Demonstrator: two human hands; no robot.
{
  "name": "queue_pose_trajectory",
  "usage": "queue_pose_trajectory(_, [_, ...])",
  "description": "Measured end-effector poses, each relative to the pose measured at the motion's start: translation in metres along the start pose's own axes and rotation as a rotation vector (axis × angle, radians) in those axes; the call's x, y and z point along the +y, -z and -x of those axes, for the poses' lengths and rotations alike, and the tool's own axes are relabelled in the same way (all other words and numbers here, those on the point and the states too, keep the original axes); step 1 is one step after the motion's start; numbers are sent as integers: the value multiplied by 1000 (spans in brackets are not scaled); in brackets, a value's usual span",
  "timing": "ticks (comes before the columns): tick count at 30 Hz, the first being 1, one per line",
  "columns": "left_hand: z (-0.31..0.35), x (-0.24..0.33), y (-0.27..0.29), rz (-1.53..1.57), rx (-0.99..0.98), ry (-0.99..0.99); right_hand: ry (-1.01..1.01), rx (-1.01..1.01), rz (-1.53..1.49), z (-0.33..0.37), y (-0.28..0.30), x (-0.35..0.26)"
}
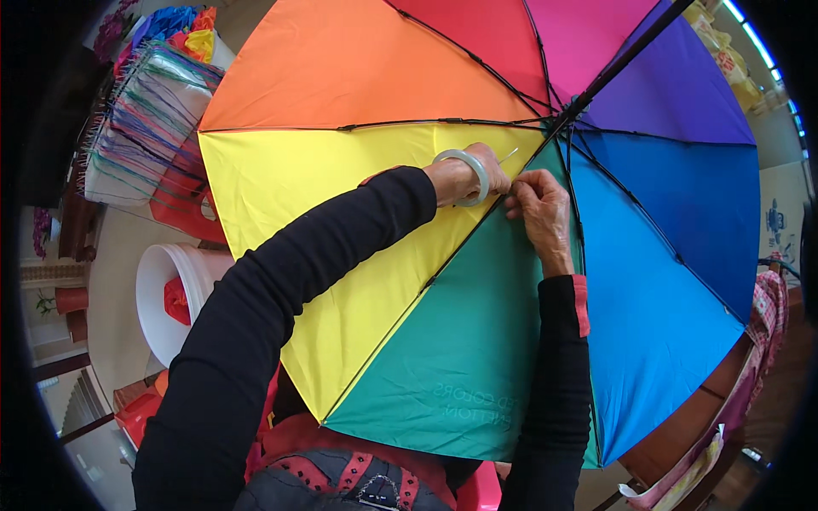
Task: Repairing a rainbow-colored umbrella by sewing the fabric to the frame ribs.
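An open umbrella [486, 324] with panels in several rainbow colours fills the middle, its underside and black ribs facing me. Its dark shaft [635, 55] rises toward the upper right. My left hand [479, 170], a pale bangle [480, 175] at its wrist, is closed over the yellow panel near the hub. From it sticks a thin, pale, needle-like piece [509, 155]. Close beside it, my right hand [544, 211] is closed in a pinch at the rib [460, 247] between the yellow and green panels. What lies between its fingertips is hidden.
A white bucket [162, 298] with red cloth inside stands at left. Above it, coloured threads hang over a white block-like thing [145, 128], near bunched bright fabric [196, 38]. Checked pink cloth [767, 315] drapes over brown furniture at right. A yellow bag [724, 64] is at upper right.
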State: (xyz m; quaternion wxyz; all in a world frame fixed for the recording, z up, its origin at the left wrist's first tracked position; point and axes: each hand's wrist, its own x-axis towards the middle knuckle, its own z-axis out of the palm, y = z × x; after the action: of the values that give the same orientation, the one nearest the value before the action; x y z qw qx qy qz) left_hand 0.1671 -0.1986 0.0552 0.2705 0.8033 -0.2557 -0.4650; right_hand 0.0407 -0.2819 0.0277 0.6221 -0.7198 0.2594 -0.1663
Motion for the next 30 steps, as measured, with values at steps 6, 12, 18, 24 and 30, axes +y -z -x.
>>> queue_pose_trajectory(6, [-11, -4, -5, 24, 57, 53, 24, 35, 134, 7, -4, -5])
queue_pose_trajectory(12, [-9, 2, -5, -67, 34, 49, 111, 82, 156, 10, -6, -4])
queue_pose_trajectory(18, [-6, 2, -5, -60, 41, 35, 113, 88, 156, 13, -5, -6])
queue_pose_trajectory(24, [-2, 4, -3, -45, 43, 26, 87, 69, 165, 11, -5, -8])
queue_pose_trajectory(30, [-5, -4, -6, -11, 75, -39, -41, 58, 5, 10, 5, -9])
